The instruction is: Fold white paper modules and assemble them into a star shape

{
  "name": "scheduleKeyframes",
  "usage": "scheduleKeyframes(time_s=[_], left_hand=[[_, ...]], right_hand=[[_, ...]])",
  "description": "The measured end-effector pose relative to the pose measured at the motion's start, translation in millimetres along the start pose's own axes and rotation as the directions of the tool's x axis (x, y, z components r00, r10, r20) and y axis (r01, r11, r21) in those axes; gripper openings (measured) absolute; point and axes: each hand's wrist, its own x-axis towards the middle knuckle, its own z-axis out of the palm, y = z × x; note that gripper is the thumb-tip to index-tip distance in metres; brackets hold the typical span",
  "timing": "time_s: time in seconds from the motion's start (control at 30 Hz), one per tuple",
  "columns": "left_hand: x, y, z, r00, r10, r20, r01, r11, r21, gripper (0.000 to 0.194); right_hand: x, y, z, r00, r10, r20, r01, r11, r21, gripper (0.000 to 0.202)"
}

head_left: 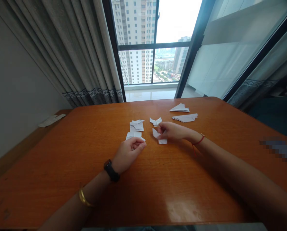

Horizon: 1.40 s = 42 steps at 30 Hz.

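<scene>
On the wooden table (143, 186) lie several folded white papers. My left hand (130, 150), with a black watch on its wrist, has its fingers closed at the near edge of a folded paper (133, 135); whether it grips that paper is unclear. Just behind is another folded piece (137, 126). My right hand (171, 131), wearing a red string bracelet, has thumb and fingers pinched on a folded white paper (162, 141) that rests at the table surface. A small winged paper (155, 121) sits right behind that hand.
At the back right of the table are a paper plane (180, 108) and a long folded paper (185, 118). A flat paper (52, 120) lies beyond the left edge. Curtains and a window stand behind the table. A blurred patch covers something at the right.
</scene>
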Motion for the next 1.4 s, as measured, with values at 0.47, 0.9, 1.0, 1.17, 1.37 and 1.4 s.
scheduleKeyframes(time_s=[0.47, 0.9, 1.0, 1.17, 1.37, 1.4], left_hand=[[0.0, 8.7, 5.0, 0.96, -0.28, 0.022, 0.23, 0.736, -0.637, 0.073], [5.5, 5.1, -3.8, 0.916, -0.391, 0.092, 0.294, 0.499, -0.815, 0.027], [5.7, 4.7, -1.7, 0.906, -0.418, 0.062, 0.291, 0.51, -0.81, 0.028], [6.0, 5.4, 1.1, 0.9, -0.428, 0.084, 0.307, 0.484, -0.819, 0.035], [4.2, 4.0, 5.0, 0.905, -0.384, 0.184, 0.352, 0.432, -0.83, 0.036], [3.3, 4.5, 6.0, 0.908, -0.363, 0.21, 0.362, 0.422, -0.831, 0.035]], right_hand=[[11.5, -0.7, 31.6, 0.877, -0.16, -0.454, 0.126, 0.987, -0.103, 0.037], [13.3, 15.6, 25.2, 0.929, 0.1, -0.357, -0.257, 0.867, -0.427, 0.038], [12.9, 17.6, 20.6, 0.945, 0.156, -0.287, -0.263, 0.885, -0.385, 0.046], [7.3, 9.0, 7.5, 0.973, 0.093, -0.213, -0.133, 0.974, -0.182, 0.032], [-14.3, -34.2, -12.6, 0.981, -0.008, -0.194, 0.099, 0.88, 0.465, 0.023], [-17.5, -41.8, -10.5, 0.985, -0.048, -0.168, 0.126, 0.861, 0.493, 0.024]])
